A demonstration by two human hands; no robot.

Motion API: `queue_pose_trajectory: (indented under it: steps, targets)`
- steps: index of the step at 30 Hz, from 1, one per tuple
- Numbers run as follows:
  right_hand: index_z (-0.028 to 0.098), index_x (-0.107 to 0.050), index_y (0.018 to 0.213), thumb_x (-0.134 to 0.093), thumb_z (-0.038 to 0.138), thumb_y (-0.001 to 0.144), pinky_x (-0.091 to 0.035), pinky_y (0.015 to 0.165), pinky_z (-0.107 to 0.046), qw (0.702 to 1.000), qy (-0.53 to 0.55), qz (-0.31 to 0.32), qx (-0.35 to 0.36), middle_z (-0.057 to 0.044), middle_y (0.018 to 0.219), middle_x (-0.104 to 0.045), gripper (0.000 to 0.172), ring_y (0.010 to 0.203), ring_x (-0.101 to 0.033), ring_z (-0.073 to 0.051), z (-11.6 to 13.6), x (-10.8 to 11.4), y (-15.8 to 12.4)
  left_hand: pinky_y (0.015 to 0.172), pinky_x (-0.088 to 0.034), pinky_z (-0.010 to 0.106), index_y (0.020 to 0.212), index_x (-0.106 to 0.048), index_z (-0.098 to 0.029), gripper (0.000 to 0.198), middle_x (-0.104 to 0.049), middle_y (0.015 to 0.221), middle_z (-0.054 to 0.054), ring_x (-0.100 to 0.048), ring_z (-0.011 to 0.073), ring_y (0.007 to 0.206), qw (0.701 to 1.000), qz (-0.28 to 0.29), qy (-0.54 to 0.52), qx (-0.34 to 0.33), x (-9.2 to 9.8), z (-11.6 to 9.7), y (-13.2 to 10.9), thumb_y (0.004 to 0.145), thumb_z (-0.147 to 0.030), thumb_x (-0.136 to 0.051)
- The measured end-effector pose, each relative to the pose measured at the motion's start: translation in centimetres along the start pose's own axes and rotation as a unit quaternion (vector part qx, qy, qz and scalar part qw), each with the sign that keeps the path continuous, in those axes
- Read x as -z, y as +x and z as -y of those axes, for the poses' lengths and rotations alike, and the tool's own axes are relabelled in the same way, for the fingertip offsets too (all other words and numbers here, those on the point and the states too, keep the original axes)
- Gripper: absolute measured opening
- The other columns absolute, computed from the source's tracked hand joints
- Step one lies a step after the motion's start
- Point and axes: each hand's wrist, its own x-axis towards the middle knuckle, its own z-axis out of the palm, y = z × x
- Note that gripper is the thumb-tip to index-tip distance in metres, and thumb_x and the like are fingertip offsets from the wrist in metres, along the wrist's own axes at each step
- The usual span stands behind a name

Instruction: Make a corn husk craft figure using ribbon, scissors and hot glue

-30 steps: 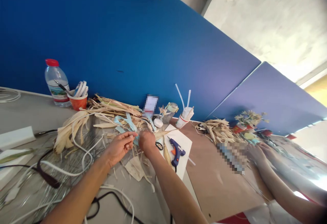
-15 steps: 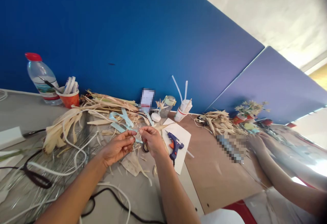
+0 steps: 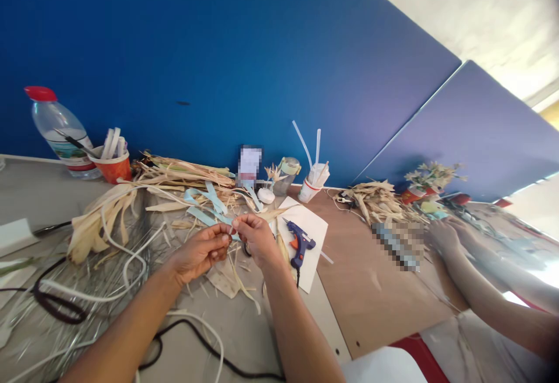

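Note:
My left hand [image 3: 205,252] and my right hand [image 3: 255,237] meet above the middle of the table, fingertips pinched together and nearly touching. Something small and pale shows between the two pinches, too small to name. Behind the fingers lie light blue ribbons [image 3: 209,199] and a pile of dried corn husks [image 3: 187,173]. Below the hands are scattered husk scraps [image 3: 225,281]. A dark blue glue gun [image 3: 301,242] with an orange trigger rests on a white board [image 3: 315,255], to the right of my right hand.
At the left stand a red-capped bottle [image 3: 61,130] and a red cup [image 3: 114,167] of pens. White cords [image 3: 135,255], a black cable [image 3: 205,357] and thin wires [image 3: 100,307] cross the table. A cup with straws [image 3: 312,188] stands behind. Another person's arms [image 3: 476,284] reach in at right.
My fingertips have come closer together, with the right hand shifting slightly left and up. The view has turned a little; the objects on the table keep their places.

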Motion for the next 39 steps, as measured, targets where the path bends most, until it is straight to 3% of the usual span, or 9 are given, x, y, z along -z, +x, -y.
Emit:
queue_pose_trajectory:
  steps: [14, 18, 22, 25, 29, 32, 34, 36, 39]
  targets:
    - [0.017, -0.058, 0.061, -0.067, 0.031, 0.061, -0.027, 0.049, -0.022, 1.000, -0.001, -0.023, 0.014, 0.006, 0.051, -0.049, 0.016, 0.048, -0.035, -0.007, -0.1, 0.0, 0.0, 0.045, -0.030, 0.015, 0.075, -0.063, -0.013, 0.015, -0.046, 0.059, -0.005, -0.033, 0.0018, 0.045, 0.998, -0.046, 0.004, -0.030, 0.0, 0.5, 0.5, 0.068, -0.018, -0.075]
    - [0.017, -0.061, 0.072, -0.064, 0.031, 0.064, -0.026, 0.048, -0.021, 1.000, 0.002, -0.020, 0.008, 0.006, 0.054, -0.051, 0.016, 0.047, -0.034, -0.007, 0.1, 0.0, -0.1, 0.045, -0.031, 0.014, 0.073, -0.063, -0.013, 0.015, -0.044, 0.056, -0.006, -0.033, 0.0021, 0.044, 0.998, -0.048, 0.010, -0.044, -0.1, 0.3, 0.4, 0.068, -0.020, -0.075]
    - [0.017, -0.062, 0.078, -0.059, 0.026, 0.070, -0.036, 0.056, -0.022, 0.991, -0.117, -0.058, 0.035, 0.004, 0.064, -0.057, 0.013, 0.055, -0.045, -0.009, 0.7, 0.5, -0.7, 0.044, -0.031, 0.014, 0.072, -0.062, -0.013, 0.018, -0.053, 0.064, -0.003, -0.035, 0.0008, 0.045, 0.994, -0.077, -0.005, -0.083, 0.0, -0.1, 0.5, 0.064, -0.018, -0.077]
    - [0.017, -0.064, 0.076, -0.056, 0.022, 0.074, -0.038, 0.061, -0.023, 0.952, -0.304, -0.015, 0.032, 0.002, 0.068, -0.060, 0.009, 0.062, -0.052, -0.011, 1.9, 0.5, -1.6, 0.045, -0.033, 0.013, 0.072, -0.063, -0.013, 0.017, -0.057, 0.069, -0.002, -0.036, 0.0000, 0.045, 0.987, -0.105, -0.027, -0.122, 0.3, -0.4, 0.6, 0.063, -0.017, -0.077]
    - [0.018, -0.067, 0.080, -0.061, 0.028, 0.074, -0.039, 0.064, -0.026, 0.852, -0.519, 0.075, -0.012, -0.003, 0.079, -0.066, 0.013, 0.072, -0.059, -0.016, 3.1, -0.5, -3.1, 0.045, -0.034, 0.014, 0.074, -0.063, -0.014, 0.014, -0.058, 0.070, -0.002, -0.037, 0.0000, 0.045, 0.979, -0.118, -0.050, -0.159, 0.7, -0.5, 0.7, 0.066, -0.015, -0.075]
    - [0.017, -0.067, 0.094, -0.064, 0.042, 0.072, -0.040, 0.065, -0.030, 0.781, -0.618, 0.084, -0.041, -0.011, 0.097, -0.066, 0.033, 0.081, -0.061, -0.023, 2.4, -1.4, -3.7, 0.046, -0.034, 0.014, 0.075, -0.064, -0.014, 0.013, -0.058, 0.072, -0.002, -0.037, 0.0000, 0.044, 0.978, -0.106, -0.059, -0.170, 0.9, -0.5, 0.7, 0.067, -0.013, -0.074]
    - [0.016, -0.067, 0.096, -0.064, 0.040, 0.072, -0.040, 0.065, -0.031, 0.750, -0.654, 0.091, -0.047, -0.014, 0.102, -0.065, 0.034, 0.082, -0.062, -0.024, 1.5, -1.7, -3.8, 0.046, -0.034, 0.014, 0.074, -0.063, -0.014, 0.012, -0.058, 0.071, -0.002, -0.037, 0.0000, 0.044, 0.979, -0.095, -0.063, -0.171, 1.0, -0.5, 0.7, 0.067, -0.013, -0.074]
    - [0.016, -0.068, 0.090, -0.061, 0.032, 0.074, -0.039, 0.063, -0.029, 0.741, -0.664, 0.096, -0.038, -0.014, 0.098, -0.066, 0.024, 0.079, -0.062, -0.022, 0.9, -1.8, -3.8, 0.046, -0.034, 0.014, 0.073, -0.063, -0.014, 0.011, -0.058, 0.072, -0.001, -0.037, -0.0002, 0.045, 0.980, -0.088, -0.066, -0.167, 1.0, -0.5, 0.6, 0.068, -0.013, -0.073]
    - [0.017, -0.067, 0.082, -0.056, 0.023, 0.076, -0.037, 0.060, -0.026, 0.774, -0.627, 0.088, -0.027, -0.009, 0.087, -0.068, 0.014, 0.074, -0.061, -0.018, 1.1, -1.4, -3.8, 0.045, -0.034, 0.014, 0.072, -0.062, -0.013, 0.011, -0.059, 0.075, -0.001, -0.037, -0.0007, 0.044, 0.982, -0.083, -0.065, -0.158, 0.9, -0.6, 0.5, 0.068, -0.012, -0.073]
